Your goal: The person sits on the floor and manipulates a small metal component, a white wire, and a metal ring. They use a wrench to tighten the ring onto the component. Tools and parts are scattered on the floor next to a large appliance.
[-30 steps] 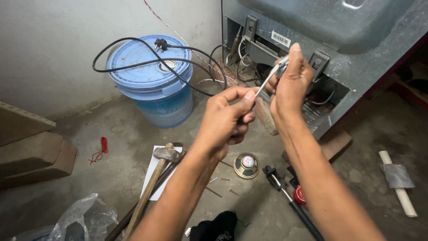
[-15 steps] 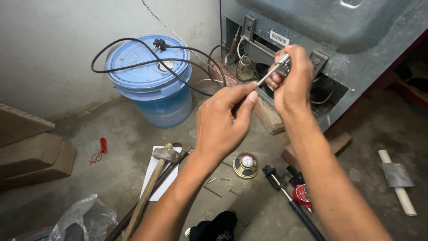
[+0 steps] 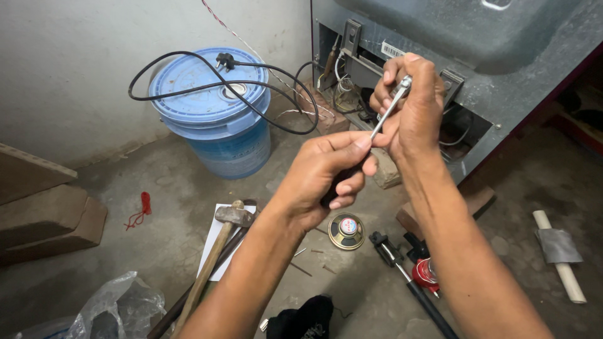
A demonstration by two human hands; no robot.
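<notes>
My left hand [image 3: 326, 179] grips the dark handle of a screwdriver [image 3: 384, 116], whose thin metal shaft slants up to the right. My right hand [image 3: 411, 103] is closed around a small metal part at the shaft's tip, held in the air in front of the open rear compartment of a grey appliance [image 3: 465, 44]. What exactly sits in the right palm is hidden by the fingers. A black power cord with plug [image 3: 223, 61] loops over the lid of a blue plastic bucket [image 3: 213, 116].
On the concrete floor lie a hammer [image 3: 217, 245] over a white sheet, a small round speaker [image 3: 347, 230], a black and red tool [image 3: 414, 273], a taped white stick [image 3: 559, 254], a red cord scrap [image 3: 141, 210], bricks [image 3: 44, 220] at left and a plastic bag [image 3: 110, 307].
Both hands have shifted slightly right and closer to the appliance. The right hand has closed more tightly over the screwdriver's tip.
</notes>
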